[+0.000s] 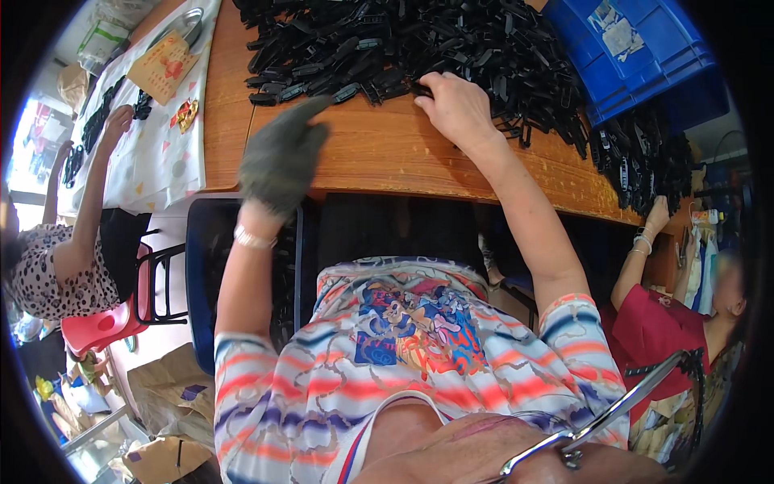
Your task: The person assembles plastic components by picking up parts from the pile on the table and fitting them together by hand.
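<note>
Where our bare right hand [455, 105] meets the heap, its fingers curl down onto the near edge of the pile of black plastic pieces [419, 48], pinching at one or two of them at about 12 o'clock from our chest; we cannot tell whether a piece is actually clamped, since the fingertips are buried among the parts. Our left hand [282, 153], in a grey knit glove, hangs over the table edge at 11 o'clock, fingers loosely spread, holding nothing and blurred. We judge the pieces light, stiff and smooth, likely to slide and snag on one another, so a single one is best taken by its narrow middle between thumb and forefinger. The pile spreads across the far side of the wooden table [387, 157], running toward 2 o'clock. A blue plastic crate [637, 48] sits at 1 o'clock just beside the heap. At 10 o'clock a patterned white cloth [161, 153] covers the adjoining table, where another person's arm [93, 185] reaches to more black parts. At 3 o'clock a third person in red raises a hand [657, 216] to the table edge.
</note>
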Tool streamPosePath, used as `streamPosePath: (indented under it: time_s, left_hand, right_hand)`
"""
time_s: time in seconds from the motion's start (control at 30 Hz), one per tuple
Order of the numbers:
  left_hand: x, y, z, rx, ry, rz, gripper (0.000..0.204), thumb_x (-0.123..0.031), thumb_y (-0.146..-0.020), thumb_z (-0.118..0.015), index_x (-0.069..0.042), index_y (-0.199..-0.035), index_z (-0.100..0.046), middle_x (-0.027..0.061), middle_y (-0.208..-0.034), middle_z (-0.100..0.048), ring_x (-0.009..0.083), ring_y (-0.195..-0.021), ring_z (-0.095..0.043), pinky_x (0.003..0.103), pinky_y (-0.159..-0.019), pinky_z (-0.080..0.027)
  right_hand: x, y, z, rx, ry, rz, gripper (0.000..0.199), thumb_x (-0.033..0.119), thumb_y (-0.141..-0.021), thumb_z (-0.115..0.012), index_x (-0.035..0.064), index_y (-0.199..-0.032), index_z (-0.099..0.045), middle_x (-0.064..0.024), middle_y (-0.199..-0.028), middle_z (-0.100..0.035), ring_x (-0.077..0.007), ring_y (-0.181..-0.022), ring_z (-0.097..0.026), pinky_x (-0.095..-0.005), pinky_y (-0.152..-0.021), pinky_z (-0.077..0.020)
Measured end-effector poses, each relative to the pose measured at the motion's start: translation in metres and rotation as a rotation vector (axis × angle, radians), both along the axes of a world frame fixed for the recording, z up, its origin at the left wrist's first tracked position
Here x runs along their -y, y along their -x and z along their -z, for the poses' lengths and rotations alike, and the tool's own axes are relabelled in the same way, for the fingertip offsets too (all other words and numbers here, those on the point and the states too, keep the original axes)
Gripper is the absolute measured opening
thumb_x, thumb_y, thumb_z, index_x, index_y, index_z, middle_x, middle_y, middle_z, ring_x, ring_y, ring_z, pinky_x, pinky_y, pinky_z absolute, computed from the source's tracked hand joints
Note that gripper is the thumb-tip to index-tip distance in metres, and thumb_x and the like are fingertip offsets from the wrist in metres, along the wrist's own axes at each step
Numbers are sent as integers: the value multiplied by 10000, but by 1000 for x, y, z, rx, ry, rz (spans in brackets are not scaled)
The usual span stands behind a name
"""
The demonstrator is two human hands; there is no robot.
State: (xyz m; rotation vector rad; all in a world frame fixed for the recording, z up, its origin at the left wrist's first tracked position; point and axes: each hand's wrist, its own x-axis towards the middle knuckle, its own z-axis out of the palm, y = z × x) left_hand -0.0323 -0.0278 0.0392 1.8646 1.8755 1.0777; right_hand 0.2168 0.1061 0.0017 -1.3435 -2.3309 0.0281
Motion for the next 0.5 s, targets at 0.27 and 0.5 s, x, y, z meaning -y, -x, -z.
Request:
streamPosePath:
  time_s: [0.27, 0.5]
  left_hand:
    - [-87, -42, 22, -348, 18, 56, 333, -385, -937, -687, -97, -1101, -716, 160, -1000, -743, 378, -942, -700, 481, -835, -544]
    - [-82, -34, 37, -326, -5, -21, 264, -301, -913, -705, -85, -1064, -703, 161, -1017, -745, 386, -943, -700, 481, -838, -552]
  right_hand:
    - [-14, 1, -12, 199, 27, -167, 276, 133, -883, -757, 17, -1125, -688, -194, -1033, -664, -386, -907, -722, -465, -786, -598]
    - [14, 2, -13, -435, 194, -259, 252, 59, -878, -712, 50, -1130, -707, -137, -985, -679, -329, -852, -708, -434, -757, -580]
